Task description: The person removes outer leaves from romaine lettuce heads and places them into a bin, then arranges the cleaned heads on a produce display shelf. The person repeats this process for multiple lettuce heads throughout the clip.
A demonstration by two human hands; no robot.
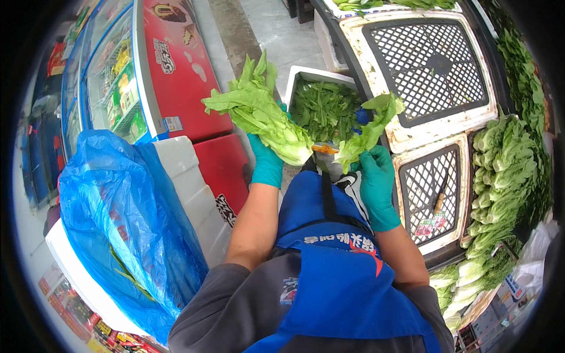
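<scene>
My left hand [267, 161], in a green glove, grips a head of leafy lettuce [265, 114], its pale cut base pointing right. My gloved right hand [377, 176] pinches a loose lettuce leaf [368, 132] a short way to the right of that base. Beyond and between the two hands, a white foam box [321, 72] on the floor holds loose green leaves [324, 103]. An orange thing on the near side of the box shows between the head and the leaf. The fingers of my left hand are mostly hidden behind the head.
On the right, white-framed crates with black mesh [441, 66] bear a wooden-handled knife [440, 200]; stacked lettuce heads [503, 163] lie beyond. To the left are a red freezer [176, 66] and a foam box [176, 159] beside a blue plastic bag [128, 212].
</scene>
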